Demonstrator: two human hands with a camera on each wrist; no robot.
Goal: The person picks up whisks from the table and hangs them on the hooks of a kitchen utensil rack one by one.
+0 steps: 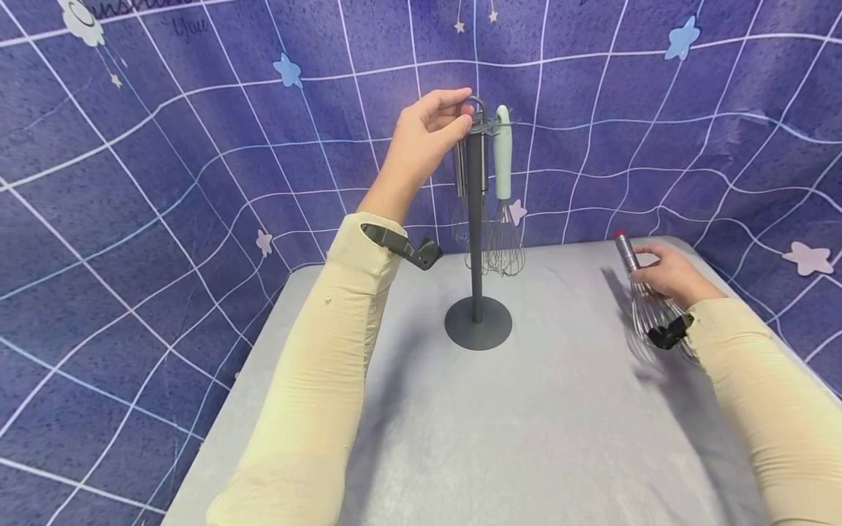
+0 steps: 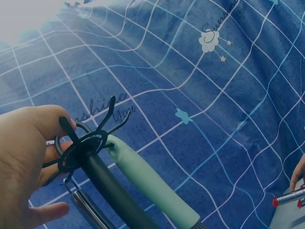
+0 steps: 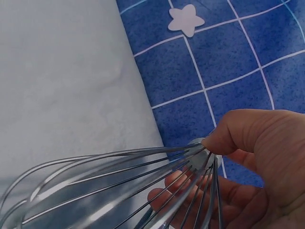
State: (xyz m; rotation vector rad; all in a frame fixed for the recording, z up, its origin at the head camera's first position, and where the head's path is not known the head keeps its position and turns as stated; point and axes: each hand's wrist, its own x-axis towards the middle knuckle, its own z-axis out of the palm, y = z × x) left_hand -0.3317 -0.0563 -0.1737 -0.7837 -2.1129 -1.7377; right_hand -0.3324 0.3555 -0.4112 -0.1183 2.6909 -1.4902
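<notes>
A dark grey utensil stand (image 1: 476, 241) with a round base stands upright on the table, hooks at its top. My left hand (image 1: 427, 135) pinches the loop at its top between thumb and fingers. From the hooks hangs a whisk with a pale green handle (image 1: 503, 157); the same handle (image 2: 152, 183) shows in the left wrist view. Metal-handled whisk (image 1: 459, 172) hangs beside the pole, partly hidden. Over the table's right side, my right hand (image 1: 667, 274) grips a metal whisk (image 1: 626, 252) with a red handle end. Its wires (image 3: 109, 181) spread out in the right wrist view.
A grey-white cloth covers the table (image 1: 526, 438). Behind it and at both sides hangs a blue curtain (image 1: 592, 146) with white grid lines and stars. The table's right edge runs close by the right hand.
</notes>
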